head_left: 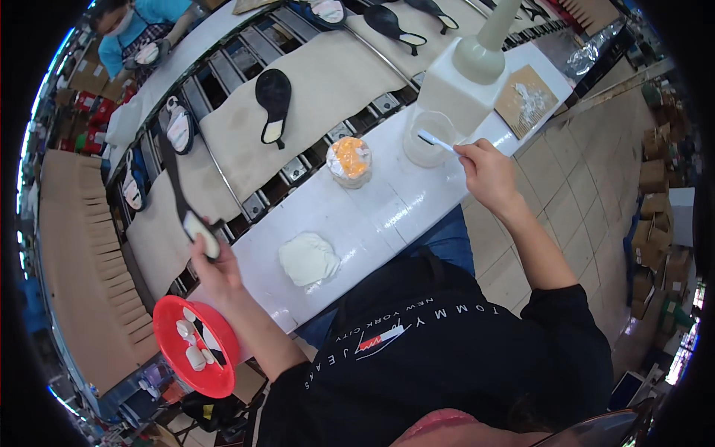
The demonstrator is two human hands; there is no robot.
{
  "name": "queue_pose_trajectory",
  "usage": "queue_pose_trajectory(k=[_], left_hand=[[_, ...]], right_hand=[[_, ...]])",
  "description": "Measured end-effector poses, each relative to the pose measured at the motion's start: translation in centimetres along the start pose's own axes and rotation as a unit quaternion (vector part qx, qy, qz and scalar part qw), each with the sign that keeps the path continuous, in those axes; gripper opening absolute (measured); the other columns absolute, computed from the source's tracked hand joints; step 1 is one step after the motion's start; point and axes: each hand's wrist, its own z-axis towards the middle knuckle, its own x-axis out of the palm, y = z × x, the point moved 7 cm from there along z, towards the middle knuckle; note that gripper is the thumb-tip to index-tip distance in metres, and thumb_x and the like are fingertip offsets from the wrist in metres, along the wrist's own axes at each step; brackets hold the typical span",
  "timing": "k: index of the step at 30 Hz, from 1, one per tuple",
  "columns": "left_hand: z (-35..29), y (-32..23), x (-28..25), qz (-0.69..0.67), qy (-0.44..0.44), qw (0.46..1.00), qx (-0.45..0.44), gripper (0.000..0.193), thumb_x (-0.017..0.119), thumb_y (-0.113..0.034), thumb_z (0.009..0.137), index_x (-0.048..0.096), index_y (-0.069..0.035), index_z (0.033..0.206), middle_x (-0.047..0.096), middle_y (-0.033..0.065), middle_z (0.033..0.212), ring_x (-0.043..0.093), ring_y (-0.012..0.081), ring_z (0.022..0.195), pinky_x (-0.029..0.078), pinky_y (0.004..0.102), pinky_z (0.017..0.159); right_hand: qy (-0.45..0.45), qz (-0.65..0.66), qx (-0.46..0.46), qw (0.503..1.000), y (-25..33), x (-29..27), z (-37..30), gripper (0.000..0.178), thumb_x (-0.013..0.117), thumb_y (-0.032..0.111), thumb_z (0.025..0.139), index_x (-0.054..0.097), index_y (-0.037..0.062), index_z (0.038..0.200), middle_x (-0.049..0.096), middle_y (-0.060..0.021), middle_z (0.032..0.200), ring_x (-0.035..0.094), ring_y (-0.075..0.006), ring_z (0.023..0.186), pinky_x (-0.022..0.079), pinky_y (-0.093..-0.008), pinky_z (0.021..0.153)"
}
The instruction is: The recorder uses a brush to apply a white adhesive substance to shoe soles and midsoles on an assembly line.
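My left hand (217, 270) is closed around the pale heel end of a black shoe sole (176, 182), raised over the near edge of the conveyor. A small black strap sticks out beside its heel. Between the fingertips of my right hand (489, 177) is the pale handle of a brush (441, 141). The brush's lower end is inside a translucent plastic cup (421, 155) on the white table (387, 207). Left of the cup stands a round tub (348, 162) with orange and white matter on top. A folded white cloth (308, 258) lies nearer to me.
A large white bottle (462, 83) stands behind the cup, beside a smeared board (526, 103). A red basin (229, 331) with small white pieces sits at lower left. The roller conveyor carries beige sheets and several shoe parts, including a black sole (273, 97). Across it, a person (145, 33) handles a shoe.
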Motion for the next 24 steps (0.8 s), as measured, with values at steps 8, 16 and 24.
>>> queue_pose_trajectory(k=[8, 16, 24], left_hand=[[-11.1, 8.1, 5.8, 0.171, 0.215, 0.956, -0.101, 0.039, 0.061, -0.002, 0.082, 0.057, 0.008, 0.119, 0.067, 0.0126, 0.105, 0.065, 0.018, 0.092, 0.05, 0.0292, 0.085], [-13.3, 12.2, 4.4, 0.246, 0.241, 0.927, -0.152, 0.041, 0.061, 0.002, 0.085, 0.055, 0.008, 0.125, 0.066, 0.0094, 0.109, 0.063, 0.013, 0.094, 0.048, 0.0248, 0.085], [-15.4, 12.6, 5.1, 0.184, 0.311, 0.899, -0.248, 0.077, 0.067, 0.003, 0.069, 0.037, 0.007, 0.14, 0.056, 0.0144, 0.126, 0.06, 0.0212, 0.109, 0.046, 0.0314, 0.095]], right_hand=[[0.02, -0.054, 0.016, 0.998, -0.6, 1.6, 0.1, 0.019, 0.059, 0.012, 0.085, 0.07, 0.0097, 0.1, 0.063, -0.0113, 0.092, 0.065, -0.0319, 0.077, 0.054, -0.0419, 0.068], [0.079, -0.105, 0.03, 0.991, 0.0, 2.5, 0.5, 0.018, 0.06, 0.01, 0.085, 0.071, 0.0095, 0.098, 0.063, -0.0107, 0.087, 0.065, -0.0324, 0.076, 0.052, -0.041, 0.068], [0.104, 0.327, 0.203, 0.917, -5.4, 3.6, -1.0, 0.022, 0.056, 0.015, 0.092, 0.067, 0.0031, 0.107, 0.062, -0.0067, 0.076, 0.056, -0.0158, 0.054, 0.045, -0.0287, 0.048]])
